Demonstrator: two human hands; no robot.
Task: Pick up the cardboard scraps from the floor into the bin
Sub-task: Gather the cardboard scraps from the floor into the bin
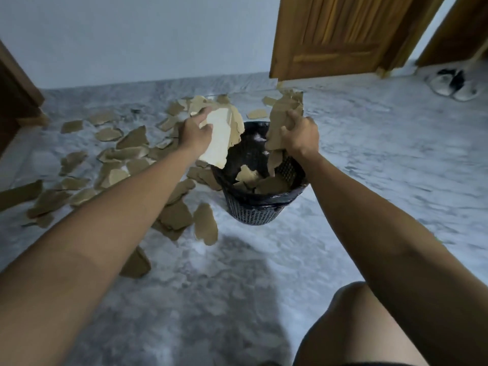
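A black mesh bin [253, 212] with a dark liner stands on the marble floor, several brown cardboard scraps [269, 184] lying inside it. My left hand [194, 133] grips a large pale scrap [220, 136] over the bin's left rim. My right hand [301, 134] grips a bunch of brown scraps [284, 112] above the bin's far side. Several more scraps [118, 154] litter the floor to the left of the bin, and one [206, 224] lies just in front of it.
A wooden door [343, 35] stands at the back right, with a pair of slippers [454, 85] beyond it. Dark wooden furniture [15, 93] borders the far left. My bare knee [359, 326] shows at the lower right. Grey marble floor [383, 159] stretches right of the bin.
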